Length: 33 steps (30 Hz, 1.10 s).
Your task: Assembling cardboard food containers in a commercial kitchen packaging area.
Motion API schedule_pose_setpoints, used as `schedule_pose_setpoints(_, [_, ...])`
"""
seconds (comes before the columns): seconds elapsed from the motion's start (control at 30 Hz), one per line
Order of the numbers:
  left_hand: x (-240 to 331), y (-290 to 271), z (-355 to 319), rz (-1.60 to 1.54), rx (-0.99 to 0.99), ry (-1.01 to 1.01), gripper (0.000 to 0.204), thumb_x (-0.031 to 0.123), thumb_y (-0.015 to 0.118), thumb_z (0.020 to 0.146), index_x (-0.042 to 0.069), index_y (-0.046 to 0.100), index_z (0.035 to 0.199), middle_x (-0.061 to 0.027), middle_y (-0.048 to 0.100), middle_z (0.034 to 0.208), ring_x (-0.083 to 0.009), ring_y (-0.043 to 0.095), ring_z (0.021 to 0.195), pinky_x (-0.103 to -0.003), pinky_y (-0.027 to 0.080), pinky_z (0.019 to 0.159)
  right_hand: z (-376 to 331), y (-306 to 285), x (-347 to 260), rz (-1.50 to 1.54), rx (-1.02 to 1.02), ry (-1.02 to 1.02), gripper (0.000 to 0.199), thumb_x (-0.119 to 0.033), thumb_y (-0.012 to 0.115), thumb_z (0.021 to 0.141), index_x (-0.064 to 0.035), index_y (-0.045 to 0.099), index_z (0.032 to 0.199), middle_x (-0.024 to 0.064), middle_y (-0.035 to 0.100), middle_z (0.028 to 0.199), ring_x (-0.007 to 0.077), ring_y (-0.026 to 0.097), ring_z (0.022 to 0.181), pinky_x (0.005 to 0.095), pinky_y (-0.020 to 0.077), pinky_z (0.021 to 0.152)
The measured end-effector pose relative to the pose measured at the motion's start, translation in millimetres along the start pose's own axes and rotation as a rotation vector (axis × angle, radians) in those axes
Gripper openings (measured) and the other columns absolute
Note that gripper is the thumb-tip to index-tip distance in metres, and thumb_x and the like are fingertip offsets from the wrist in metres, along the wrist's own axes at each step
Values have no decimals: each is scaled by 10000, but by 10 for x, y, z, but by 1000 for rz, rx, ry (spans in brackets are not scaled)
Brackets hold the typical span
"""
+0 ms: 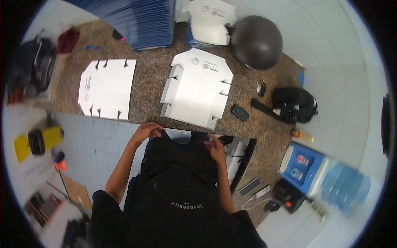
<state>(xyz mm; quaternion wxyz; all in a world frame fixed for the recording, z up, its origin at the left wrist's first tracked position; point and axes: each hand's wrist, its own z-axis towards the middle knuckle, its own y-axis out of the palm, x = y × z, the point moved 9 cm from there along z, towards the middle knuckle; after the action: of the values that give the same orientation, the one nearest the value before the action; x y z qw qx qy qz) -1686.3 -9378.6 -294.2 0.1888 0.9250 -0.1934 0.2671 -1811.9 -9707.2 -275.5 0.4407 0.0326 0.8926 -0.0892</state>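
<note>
At the table's (149, 91) near edge, the left hand (147, 131) hangs loosely curled, fingers part-way open, with nothing seen in its grasp. The right hand (215, 148) (a little blurred) is half open over the lap, and it too shows nothing held. The step looks like a pause in shaping the card, both hands clear of it; working it on would call for reaching forward and gripping the side flaps.

From the hands, the box (196, 99) lies at 12 o'clock, near the table edge. It is white, notched along both sides, its flaps seemingly part-raised, the far end cut at the corners and bearing dark print. A black case (239, 113) sits at 2 o'clock, just beside it. The blank (109, 89), at 10 o'clock, looks flat. Farther off stand a blue stack (153, 25) towards 12 and a dark dome (257, 42) at 1.
</note>
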Motion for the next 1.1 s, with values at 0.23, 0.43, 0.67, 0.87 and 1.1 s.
schedule_pose_setpoints(0.23, [-1974, 171, 661, 1121, 129, -171, 533, 437, 485, 846, 52, 549, 1210, -239, 541, 1240, -394, 523, 1126, -513, 435, 924, 670, 346, 755, -584, -532, 137, 387, -53, 463, 822, -100, 584, 1186, 108, 652, 1097, 234, 613, 1044, 354, 460, 921])
schedule_pose_setpoints(0.43, [-2176, -117, 765, 969, 585, -625, 621, 483, 574, 799, 189, 472, 1336, -201, 307, 1445, -588, 357, 1186, -722, 345, 861, 1163, 1069, 1057, -900, -673, 105, 341, -280, 503, 886, -96, 618, 1149, 157, 620, 1160, 292, 587, 1080, 391, 442, 937])
schedule_pose_setpoints(0.67, [-1777, -731, 1186, 1148, 961, -225, 605, 476, 579, 794, 185, 491, 1317, -187, 347, 1420, -541, 364, 1205, -699, 320, 901, 1549, 1687, 1968, -995, -671, -9, 346, -295, 491, 889, -107, 617, 1151, 147, 625, 1155, 288, 590, 1077, 387, 443, 933])
schedule_pose_setpoints(0.87, [-1813, -956, 1113, 1194, 1024, -34, 592, 469, 582, 789, 181, 508, 1301, -176, 380, 1398, -500, 370, 1221, -680, 298, 935, 1600, 1883, 2390, -1018, -633, -6, 350, -308, 482, 892, -117, 616, 1152, 138, 630, 1150, 285, 592, 1074, 383, 444, 930])
schedule_pose_setpoints(1.1, [-1824, -993, 1049, 1257, 1034, 82, 577, 461, 587, 784, 177, 527, 1282, -163, 420, 1373, -452, 378, 1240, -658, 273, 976, 1685, 1998, 2574, -1015, -551, -2, 354, -322, 470, 896, -128, 615, 1154, 127, 634, 1144, 281, 595, 1071, 379, 445, 926])
